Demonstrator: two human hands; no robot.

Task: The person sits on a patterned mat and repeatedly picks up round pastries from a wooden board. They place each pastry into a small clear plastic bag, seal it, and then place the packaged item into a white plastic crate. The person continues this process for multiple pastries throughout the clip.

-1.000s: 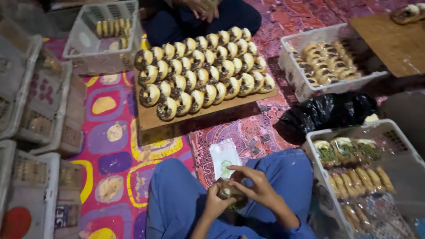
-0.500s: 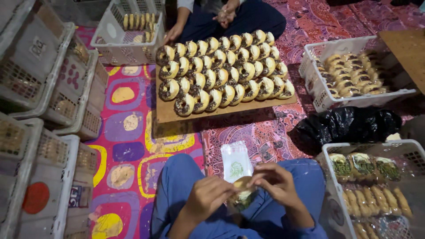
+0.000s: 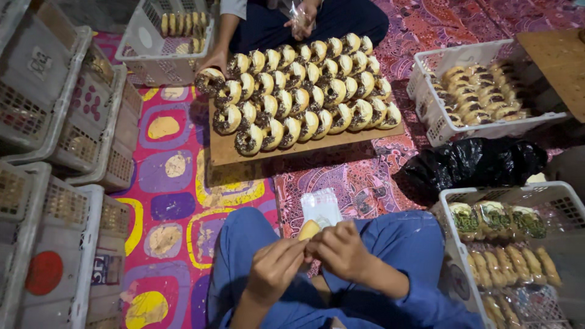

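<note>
1. Both hands, left hand [image 3: 274, 268] and right hand [image 3: 341, 250], pinch one doughnut [image 3: 309, 229] between their fingertips
2. The clear wrapper [image 3: 321, 207] lies just beyond the right hand; judged best: grip lightly, sparing the topping

wooden board [image 3: 225, 152]: 1 | black bag [image 3: 475, 164]: 1 | hands: 2 own, 2 other
</note>
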